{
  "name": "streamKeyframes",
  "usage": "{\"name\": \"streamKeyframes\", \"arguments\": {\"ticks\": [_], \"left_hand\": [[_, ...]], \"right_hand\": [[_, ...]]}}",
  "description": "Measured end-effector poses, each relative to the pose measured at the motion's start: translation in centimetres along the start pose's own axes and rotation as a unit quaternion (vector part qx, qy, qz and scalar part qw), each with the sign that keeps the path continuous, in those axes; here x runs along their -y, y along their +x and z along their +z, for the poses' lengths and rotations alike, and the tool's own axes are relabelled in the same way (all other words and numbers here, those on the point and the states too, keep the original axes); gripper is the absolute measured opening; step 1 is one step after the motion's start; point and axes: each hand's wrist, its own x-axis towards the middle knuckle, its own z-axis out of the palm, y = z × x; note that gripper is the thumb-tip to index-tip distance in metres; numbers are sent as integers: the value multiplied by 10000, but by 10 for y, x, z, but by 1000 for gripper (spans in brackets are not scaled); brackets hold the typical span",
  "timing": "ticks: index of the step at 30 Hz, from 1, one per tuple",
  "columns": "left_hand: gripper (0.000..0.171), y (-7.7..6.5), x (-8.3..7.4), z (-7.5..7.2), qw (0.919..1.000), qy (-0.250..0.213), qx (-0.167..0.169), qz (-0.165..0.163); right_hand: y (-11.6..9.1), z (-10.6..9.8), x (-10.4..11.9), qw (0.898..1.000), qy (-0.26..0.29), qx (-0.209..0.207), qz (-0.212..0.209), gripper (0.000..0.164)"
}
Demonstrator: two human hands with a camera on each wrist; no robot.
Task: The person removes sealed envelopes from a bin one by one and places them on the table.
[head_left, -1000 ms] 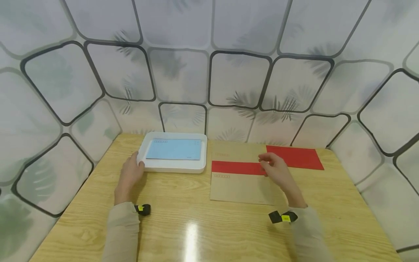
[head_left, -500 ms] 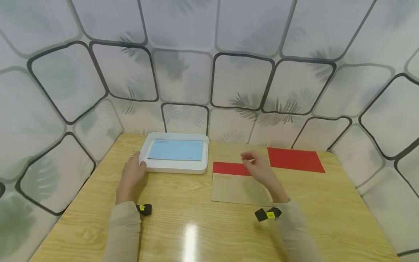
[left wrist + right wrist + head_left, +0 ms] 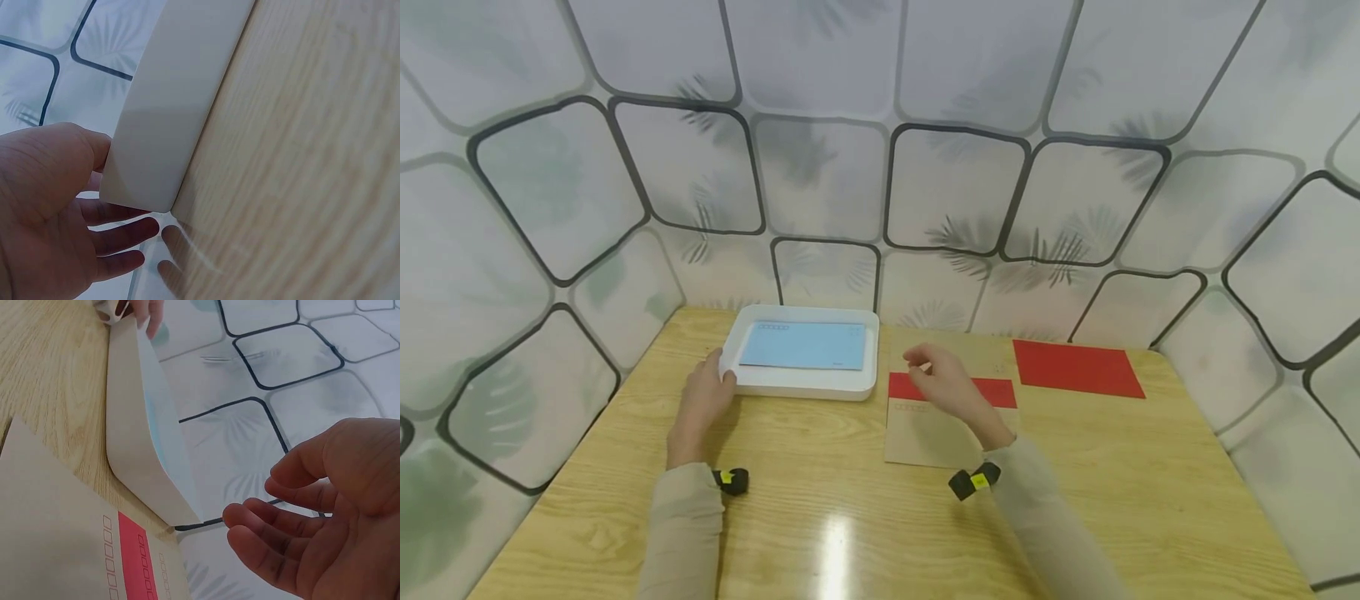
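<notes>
My left hand [image 3: 705, 398] holds the near left corner of a white tray [image 3: 805, 390], thumb at the front wall and fingers along the left end. In the left wrist view the thumb meets the rim while the other fingers [image 3: 122, 236] extend past the corner. A light blue envelope [image 3: 802, 345] lies flat inside the tray. To the right, brown envelopes [image 3: 925, 437] lie overlapped, with a red strip [image 3: 996, 392] bearing printed boxes showing between them. Above these hovers my right hand [image 3: 946, 382], fingers loosely curled, holding nothing.
A red envelope [image 3: 1078, 368] lies at the back right of the wooden table [image 3: 880, 533]. Behind the table stands a patterned curtain [image 3: 820, 183], which also closes off both sides.
My right hand has moved left across the brown envelopes, toward the tray, uncovering the right end of the red strip. The left hand stays at the tray's corner.
</notes>
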Motion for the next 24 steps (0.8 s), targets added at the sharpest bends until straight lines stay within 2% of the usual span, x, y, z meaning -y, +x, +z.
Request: {"name": "streamKeyframes", "arguments": {"ticks": [11, 18, 24], "left_hand": [[60, -2, 3, -2, 9998, -56, -32, 169], [59, -1, 4, 0, 9996, -76, -90, 254], [60, -1, 2, -2, 9997, -97, -76, 206]], "right_hand": [[31, 40, 26, 9977, -418, 504, -151, 28], [43, 61, 25, 9953, -617, 681, -315, 27], [53, 72, 24, 9928, -814, 774, -409, 27]]}}
